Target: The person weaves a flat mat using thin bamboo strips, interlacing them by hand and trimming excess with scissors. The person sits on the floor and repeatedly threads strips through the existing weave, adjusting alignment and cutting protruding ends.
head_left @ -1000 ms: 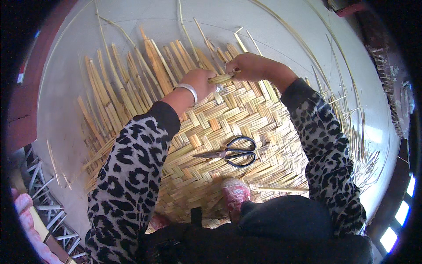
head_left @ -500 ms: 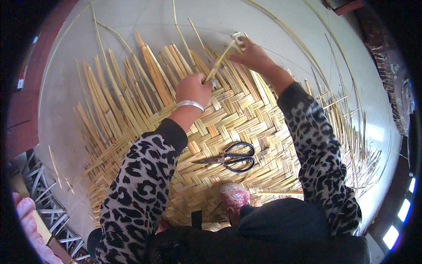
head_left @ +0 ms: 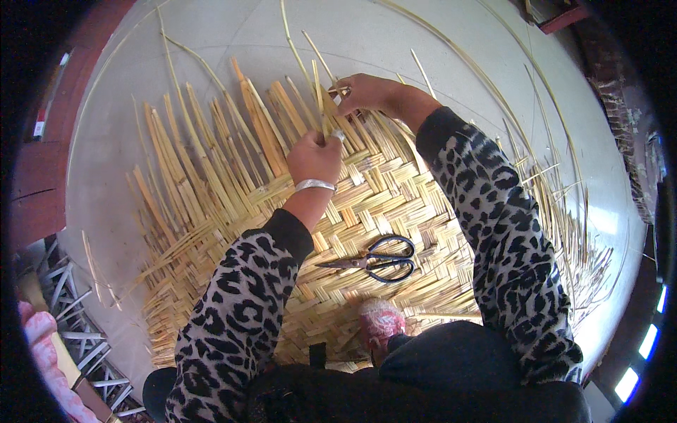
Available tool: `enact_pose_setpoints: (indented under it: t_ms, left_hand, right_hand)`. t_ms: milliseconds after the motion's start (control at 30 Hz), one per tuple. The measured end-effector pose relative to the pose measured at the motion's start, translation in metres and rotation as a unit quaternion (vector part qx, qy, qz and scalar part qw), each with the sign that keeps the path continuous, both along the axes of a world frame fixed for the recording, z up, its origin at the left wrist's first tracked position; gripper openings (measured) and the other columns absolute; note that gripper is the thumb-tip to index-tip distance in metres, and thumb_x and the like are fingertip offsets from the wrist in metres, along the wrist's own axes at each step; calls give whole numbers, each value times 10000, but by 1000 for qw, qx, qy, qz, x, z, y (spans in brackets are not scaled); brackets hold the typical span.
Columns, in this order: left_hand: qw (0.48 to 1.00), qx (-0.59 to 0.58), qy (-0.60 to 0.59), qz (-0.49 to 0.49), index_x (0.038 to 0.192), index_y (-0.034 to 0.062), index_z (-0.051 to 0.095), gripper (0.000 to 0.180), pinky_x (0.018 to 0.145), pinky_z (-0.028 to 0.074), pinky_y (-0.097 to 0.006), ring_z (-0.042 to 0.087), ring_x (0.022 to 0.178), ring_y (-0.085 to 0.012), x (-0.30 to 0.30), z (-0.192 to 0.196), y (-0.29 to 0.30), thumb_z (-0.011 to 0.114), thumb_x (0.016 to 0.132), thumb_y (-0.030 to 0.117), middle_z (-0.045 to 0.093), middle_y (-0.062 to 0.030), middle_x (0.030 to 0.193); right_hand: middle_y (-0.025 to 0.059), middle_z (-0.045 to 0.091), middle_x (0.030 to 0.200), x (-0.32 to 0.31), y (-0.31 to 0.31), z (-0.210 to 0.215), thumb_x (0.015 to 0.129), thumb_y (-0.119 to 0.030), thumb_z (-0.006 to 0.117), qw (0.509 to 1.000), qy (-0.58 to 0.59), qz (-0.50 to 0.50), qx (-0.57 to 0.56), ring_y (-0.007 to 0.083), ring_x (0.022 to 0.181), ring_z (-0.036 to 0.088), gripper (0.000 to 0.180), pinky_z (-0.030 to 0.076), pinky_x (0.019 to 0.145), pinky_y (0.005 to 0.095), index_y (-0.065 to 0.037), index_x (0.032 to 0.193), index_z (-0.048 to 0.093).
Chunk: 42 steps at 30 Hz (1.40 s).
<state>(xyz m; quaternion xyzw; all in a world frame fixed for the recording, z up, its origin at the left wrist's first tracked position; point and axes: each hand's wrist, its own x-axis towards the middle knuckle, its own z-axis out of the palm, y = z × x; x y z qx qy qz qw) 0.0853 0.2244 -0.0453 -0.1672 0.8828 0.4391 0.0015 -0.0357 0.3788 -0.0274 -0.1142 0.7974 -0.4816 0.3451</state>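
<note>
A woven mat of pale bamboo strips (head_left: 395,185) spreads beneath me, its loose strip ends fanning out at the far edge. My left hand (head_left: 315,162), a silver bracelet at its wrist, is closed around an upright bamboo strip (head_left: 318,99) near the weave's edge. Just beyond and to the right, my right hand (head_left: 367,94) curls its fingers and thumb around a strip among the loose ends; its exact hold is partly hidden. Black-handled scissors (head_left: 381,259) lie on the woven part, blades toward the left.
A pink shoe (head_left: 381,321) rests on the mat below the scissors. Long thin strips (head_left: 465,53) arc across the pale floor (head_left: 106,176) at the far right. More loose ends (head_left: 571,233) bristle along the right side. A pale lattice structure (head_left: 81,338) stands at the lower left.
My right hand has moved left and slightly toward me, closer to my left hand. The strip in my left hand has swung from leaning right to nearly upright.
</note>
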Motion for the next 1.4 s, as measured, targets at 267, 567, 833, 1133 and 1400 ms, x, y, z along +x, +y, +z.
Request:
enact_pose_setpoints:
  t_ms: [267, 567, 833, 1133, 1400]
  left_hand:
    - [994, 100, 10, 48, 730, 2, 657, 256, 655, 510, -412, 651, 651, -348, -2, -31, -2, 708, 754, 251, 649, -190, 673]
    - [968, 216, -126, 8, 939, -24, 662, 214, 452, 518, -294, 586, 523, -149, -10, -13, -11, 724, 838, 154, 625, -69, 703]
    - [954, 107, -176, -216, 1002, -53, 647, 200, 539, 545, -331, 665, 620, -188, -25, 0, -25, 641, 895, 115, 680, -107, 808]
    - [965, 161, -31, -203, 1189, -13, 591, 288, 751, 560, -367, 678, 946, -275, -3, -8, -35, 546, 918, 75, 621, -178, 1113]
    - [899, -308, 61, -306, 1365, 105, 477, 578, 987, 378, -438, 504, 1117, -310, 51, -17, -32, 662, 842, 267, 420, -62, 1416]
  right_hand:
    - [82, 673, 813, -2, -17, -14, 682, -222, 762, 992, 66, -11, 104, 168, 702, 615, 432, 507, 675, 308, 11, 1038, 686]
    - [73, 657, 780, 29, -11, 0, 738, -229, 757, 991, 114, -69, -26, 148, 693, 586, 398, 504, 667, 307, 21, 1030, 651]
    - [83, 671, 866, 47, -10, 32, 782, -186, 730, 988, 44, -30, -143, 148, 801, 599, 367, 494, 763, 306, 30, 1063, 635]
    - [183, 689, 926, 13, -7, -5, 771, -257, 635, 973, 203, 20, 110, 340, 858, 661, 393, 504, 812, 420, -21, 1085, 633]
    - [194, 685, 1001, 2, -13, -14, 756, -297, 632, 971, 155, 79, 165, 359, 908, 656, 421, 503, 827, 445, -5, 1059, 638]
